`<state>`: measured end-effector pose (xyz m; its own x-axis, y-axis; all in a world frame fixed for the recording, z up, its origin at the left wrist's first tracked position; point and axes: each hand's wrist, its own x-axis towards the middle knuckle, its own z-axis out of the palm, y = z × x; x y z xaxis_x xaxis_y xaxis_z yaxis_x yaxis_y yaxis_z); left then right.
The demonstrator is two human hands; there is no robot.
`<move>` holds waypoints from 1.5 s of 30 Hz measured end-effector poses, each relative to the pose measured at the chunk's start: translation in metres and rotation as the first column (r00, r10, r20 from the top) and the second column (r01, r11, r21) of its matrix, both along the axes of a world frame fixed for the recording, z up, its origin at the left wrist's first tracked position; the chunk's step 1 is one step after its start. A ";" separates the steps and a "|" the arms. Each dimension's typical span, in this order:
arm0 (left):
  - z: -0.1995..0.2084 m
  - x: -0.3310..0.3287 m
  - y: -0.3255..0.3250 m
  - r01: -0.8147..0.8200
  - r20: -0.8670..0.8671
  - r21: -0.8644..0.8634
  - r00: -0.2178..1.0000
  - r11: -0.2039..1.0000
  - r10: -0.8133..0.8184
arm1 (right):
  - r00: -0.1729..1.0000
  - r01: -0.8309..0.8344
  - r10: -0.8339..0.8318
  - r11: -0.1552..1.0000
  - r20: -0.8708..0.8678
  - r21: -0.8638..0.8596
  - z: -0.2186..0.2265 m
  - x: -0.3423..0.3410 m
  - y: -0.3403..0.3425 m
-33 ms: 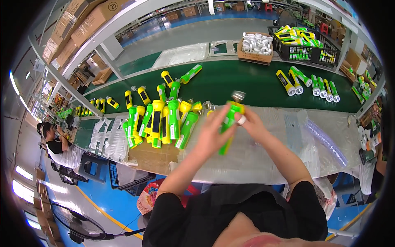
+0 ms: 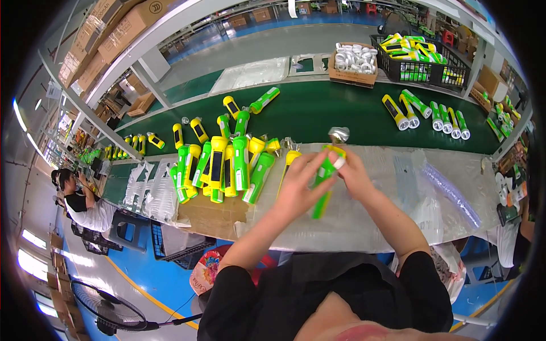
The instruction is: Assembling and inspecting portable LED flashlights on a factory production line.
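Observation:
A green and yellow flashlight (image 2: pixel 322 206) is tilted between my two hands over the near part of the bench. My left hand (image 2: pixel 300 184) wraps its fingers round the body. At the yellow head end, my right hand (image 2: pixel 355 174) has its fingers closed. A small white piece (image 2: pixel 339 163) shows by those fingers; whether it is a ring or a finger cover I cannot tell. Just beyond the head is a shiny clear reflector (image 2: pixel 339 134). Another yellow flashlight (image 2: pixel 290 159) lies partly hidden behind my left hand. Several green and yellow flashlights (image 2: pixel 218 165) are heaped to the left.
On the green belt at right, several flashlights (image 2: pixel 438 117) lie with lenses fitted. Behind them stand a carton of white rings (image 2: pixel 351 80) and a black crate (image 2: pixel 441 78) of flashlights. A bubble-wrap strip (image 2: pixel 452 196) lies at right. A person (image 2: pixel 85 204) sits far left.
Both hands and the flashlight have shifted slightly right. The reflector beyond the head has moved right too, and more of the yellow flashlight behind my left hand shows.

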<state>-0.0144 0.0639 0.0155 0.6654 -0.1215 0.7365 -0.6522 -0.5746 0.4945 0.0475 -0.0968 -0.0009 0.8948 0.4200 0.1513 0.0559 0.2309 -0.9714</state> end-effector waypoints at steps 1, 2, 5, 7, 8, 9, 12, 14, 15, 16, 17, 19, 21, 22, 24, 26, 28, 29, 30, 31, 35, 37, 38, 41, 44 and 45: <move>-0.002 -0.004 -0.002 0.060 0.003 -0.005 0.998 0.998 -0.060 | 1.000 -0.020 0.022 0.988 -0.008 0.154 -0.007 -0.009 -0.003; -0.013 -0.004 0.002 0.027 0.056 -0.010 0.998 1.000 -0.027 | 0.997 -0.046 0.055 0.986 -0.052 0.163 -0.006 -0.024 -0.009; -0.026 0.008 0.003 0.023 -0.351 -0.520 0.906 0.854 -0.238 | 0.985 -0.117 0.136 0.979 -0.108 0.169 -0.012 -0.052 -0.023; -0.040 0.014 -0.013 0.226 -0.332 -0.707 0.730 0.670 -0.597 | 0.959 -0.227 0.249 0.960 -0.133 0.162 -0.017 -0.073 -0.031; -0.046 0.017 -0.017 0.320 -0.344 -0.733 0.587 0.600 -0.733 | 0.945 -0.248 0.270 0.959 -0.182 0.134 -0.012 -0.082 -0.031; -0.045 0.016 -0.023 0.334 -0.301 -0.816 0.451 0.472 -0.840 | 0.932 -0.281 0.297 0.954 -0.209 0.103 -0.009 -0.089 -0.032; -0.035 0.014 -0.032 0.250 -0.236 -0.921 0.249 0.298 -0.939 | 0.884 -0.350 0.376 0.926 -0.278 0.138 -0.017 -0.092 -0.034; -0.033 0.010 -0.033 0.175 -0.340 -0.895 0.327 0.410 -0.882 | 0.863 -0.400 0.408 0.912 -0.298 0.088 -0.022 -0.092 -0.039; -0.036 0.008 -0.033 0.158 -0.318 -0.905 0.369 0.396 -0.873 | 0.857 -0.393 0.398 0.915 -0.328 0.085 -0.023 -0.093 -0.042; -0.039 0.006 -0.032 0.143 -0.297 -0.912 0.415 0.384 -0.860 | 0.855 -0.384 0.390 0.919 -0.343 0.087 -0.021 -0.097 -0.042; -0.040 0.002 -0.032 0.172 -0.274 -0.893 0.526 0.416 -0.806 | 0.898 -0.320 0.340 0.940 -0.280 0.115 -0.018 -0.101 -0.041; -0.037 -0.017 -0.031 0.197 -0.306 -0.743 0.751 0.640 -0.586 | 0.946 -0.223 0.256 0.960 -0.199 0.171 -0.021 -0.106 -0.039; -0.037 -0.026 -0.031 0.318 -0.187 -0.531 0.860 0.785 -0.475 | 0.929 -0.261 0.286 0.956 -0.236 0.133 -0.020 -0.106 -0.044; -0.039 -0.030 -0.027 0.352 -0.175 -0.391 0.879 0.850 -0.444 | 0.910 -0.302 0.317 0.949 -0.266 0.094 -0.020 -0.107 -0.045; -0.044 -0.035 -0.029 0.363 -0.178 -0.395 0.871 0.844 -0.458 | 0.897 -0.319 0.335 0.942 -0.287 0.102 -0.023 -0.109 -0.046; -0.046 -0.039 -0.030 0.347 -0.172 -0.523 0.851 0.778 -0.495 | 0.884 -0.338 0.355 0.935 -0.305 0.110 -0.023 -0.110 -0.045; -0.046 -0.046 -0.037 0.322 -0.203 -0.520 0.853 0.791 -0.481 | 0.896 -0.240 0.284 0.956 -0.340 0.167 -0.020 -0.111 -0.045; -0.046 -0.048 -0.039 0.301 -0.230 -0.515 0.854 0.802 -0.467 | 0.895 -0.238 0.283 0.957 -0.344 0.167 -0.021 -0.112 -0.045; -0.049 -0.045 -0.039 0.352 -0.213 -0.437 0.853 0.828 -0.475 | 0.901 -0.232 0.272 0.960 -0.338 0.156 -0.024 -0.112 -0.047; -0.051 -0.042 -0.040 0.353 -0.214 -0.438 0.852 0.827 -0.478 | 0.907 -0.225 0.261 0.964 -0.331 0.144 -0.027 -0.111 -0.048; -0.055 -0.037 -0.049 0.369 -0.023 -0.098 0.927 0.924 -0.373 | 0.977 -0.096 0.114 0.990 -0.179 0.105 -0.041 -0.106 -0.048; -0.053 -0.034 -0.049 0.402 -0.046 -0.052 0.913 0.914 -0.405 | 0.968 -0.057 0.087 0.989 -0.235 0.135 -0.040 -0.108 -0.049; -0.055 -0.033 -0.052 0.405 -0.049 -0.053 0.912 0.913 -0.407 | 0.955 -0.018 0.065 0.986 -0.289 0.163 -0.039 -0.108 -0.050; -0.060 -0.023 -0.057 0.241 -0.333 -0.384 0.864 0.891 -0.377 | 0.933 0.074 0.009 0.973 -0.360 0.217 -0.042 -0.103 -0.058; -0.093 0.013 -0.047 0.110 -0.328 0.203 0.944 0.973 -0.038 | 0.946 0.123 -0.061 0.977 -0.320 0.177 -0.042 -0.100 -0.066; -0.097 0.014 -0.051 0.025 -0.274 0.347 0.959 0.937 0.076 | 0.948 0.133 -0.073 0.976 -0.310 0.175 -0.041 -0.100 -0.071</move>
<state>-0.0009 0.0127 -0.0813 0.8437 -0.3138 0.4356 -0.4995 -0.7561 0.4228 -0.0522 -0.1676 -0.0420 0.9478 0.3126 -0.0627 -0.1978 0.4224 -0.8846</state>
